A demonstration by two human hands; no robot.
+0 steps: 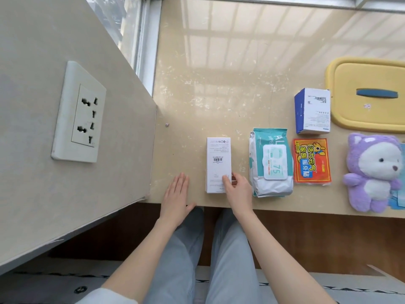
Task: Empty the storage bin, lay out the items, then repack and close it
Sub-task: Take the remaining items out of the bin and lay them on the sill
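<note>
Now, L hand (176, 195) lies flat on the stone ledge (219, 84), fingers straight & together, holding nothing; R hand (237, 187) pinches the near right corner of a white barcode carton (218, 159) — carton flat, just left of the alcohol wipes pack (271, 165); further right — red heat-patch packet (311, 161), blue-and-white box (312, 110), purple plush toy (372, 172), yellow bin lid (350, 119) w/ blue handle.

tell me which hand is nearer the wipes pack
Right. The right hand pinches the white box at its near corner, just left of the wipes pack. The left hand lies flat on the table beyond the box, farther left.
</note>
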